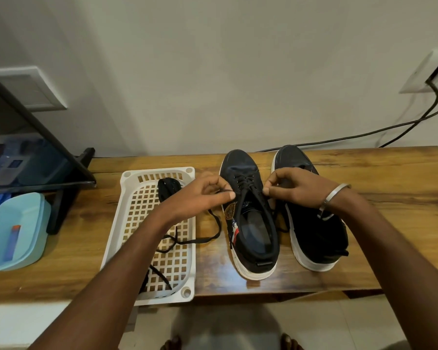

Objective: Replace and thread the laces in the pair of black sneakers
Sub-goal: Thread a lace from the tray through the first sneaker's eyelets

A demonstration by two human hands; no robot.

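Two black sneakers with white soles stand side by side on the wooden table (pixel 390 178), toes toward the wall. The left sneaker (pixel 249 218) has a black lace (pixel 214 234) crossed through its upper eyelets. My left hand (pixel 200 195) pinches one lace end at the shoe's left side; the loose length trails down over the white basket. My right hand (pixel 296 188), a metal bangle on its wrist, pinches the other lace end at the shoe's right side. The right sneaker (pixel 314 231) lies partly under my right hand. Its laces cannot be made out.
A white perforated basket (pixel 134 223) lies left of the shoes with a coiled black lace (pixel 168 189) at its far end. A light blue box (pixel 15 231) and a black screen stand (pixel 68 188) are at the far left. A black cable (pixel 364 133) runs along the wall.
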